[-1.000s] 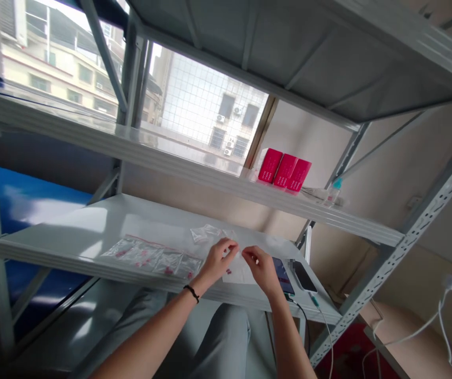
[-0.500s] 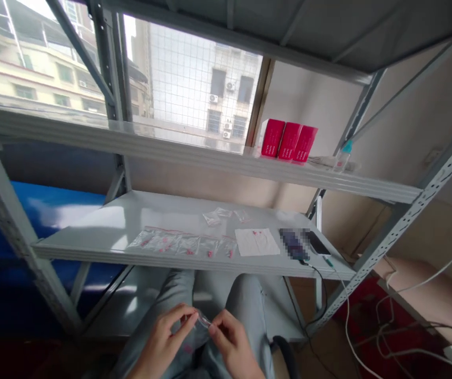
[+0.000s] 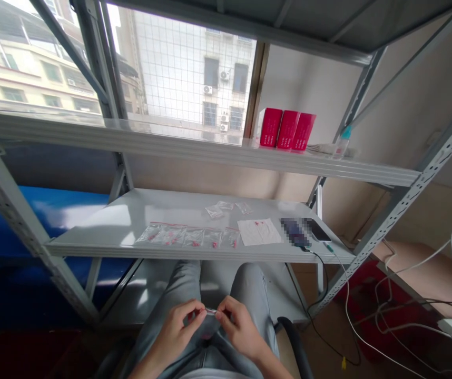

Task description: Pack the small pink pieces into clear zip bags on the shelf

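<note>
The left hand and right hand are together, pinching a small clear plastic piece that could drop onto the jeans if their grip loosens.

Smooth painted metal shelf, glossy clear plastic bags.

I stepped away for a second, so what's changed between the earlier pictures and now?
Both hands have dropped from the lower shelf to the lap: the left hand and right hand now pinch a small clear plastic piece between them. The white sheet, row of small bags and red boxes stayed put.
</note>
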`<act>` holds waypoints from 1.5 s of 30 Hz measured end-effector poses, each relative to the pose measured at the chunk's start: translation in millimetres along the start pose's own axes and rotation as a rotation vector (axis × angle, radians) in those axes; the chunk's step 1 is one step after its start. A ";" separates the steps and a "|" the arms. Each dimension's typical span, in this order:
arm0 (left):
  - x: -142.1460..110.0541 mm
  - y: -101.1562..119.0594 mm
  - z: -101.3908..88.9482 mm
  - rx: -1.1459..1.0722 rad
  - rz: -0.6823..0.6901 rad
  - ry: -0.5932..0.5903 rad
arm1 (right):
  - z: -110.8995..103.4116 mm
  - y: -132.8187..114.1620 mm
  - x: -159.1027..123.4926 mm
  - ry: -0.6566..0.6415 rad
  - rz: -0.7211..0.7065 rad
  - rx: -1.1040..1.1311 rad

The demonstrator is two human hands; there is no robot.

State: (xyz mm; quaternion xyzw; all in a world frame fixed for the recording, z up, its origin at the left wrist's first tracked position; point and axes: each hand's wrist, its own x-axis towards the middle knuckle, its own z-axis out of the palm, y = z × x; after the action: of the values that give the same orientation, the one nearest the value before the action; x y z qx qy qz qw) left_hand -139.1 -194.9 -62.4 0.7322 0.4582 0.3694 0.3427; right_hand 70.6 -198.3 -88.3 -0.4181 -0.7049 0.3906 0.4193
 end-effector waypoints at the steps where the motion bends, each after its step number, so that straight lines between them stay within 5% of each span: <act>1: -0.5 0.0 1.8 -0.004 -0.010 -0.009 | -0.1 0.4 0.5 -0.016 0.004 0.012; 9: -2.2 10.2 13.0 -0.010 -0.021 -0.036 | 1.8 -7.0 2.4 -0.078 -0.044 -0.012; 13: 4.2 24.0 0.6 0.006 0.008 -0.011 | -14.1 -4.8 6.6 -0.013 -0.020 0.053; 16: 29.3 31.7 -39.4 -0.065 0.028 0.116 | -40.4 11.7 9.4 0.209 0.078 0.154; 19: 81.9 31.2 -97.9 -0.161 0.031 0.329 | -63.5 32.0 10.2 0.448 0.204 0.196; 22: 144.1 21.1 -141.7 0.104 0.054 0.328 | -67.8 40.8 10.1 0.473 0.256 0.213; 24: 175.5 11.4 -152.6 0.227 0.047 0.297 | -62.0 39.2 10.2 0.388 0.242 0.233; 32: 220.5 -6.6 -118.4 0.719 0.123 0.291 | -52.2 32.7 14.4 0.247 0.199 0.277; 39: 294.8 10.4 -52.8 0.899 0.151 0.093 | -42.3 37.6 12.5 0.184 0.141 0.243; 45: 302.9 39.9 -46.8 0.916 0.187 0.142 | -35.8 43.6 13.8 0.202 0.062 0.167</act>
State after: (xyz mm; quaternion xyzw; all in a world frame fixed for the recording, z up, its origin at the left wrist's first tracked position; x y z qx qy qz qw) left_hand -69.3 78.9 62.9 0.8190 0.5285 0.2076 -0.0823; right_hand 110.8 -163.4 -111.6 -0.4406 -0.6109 0.4165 0.5092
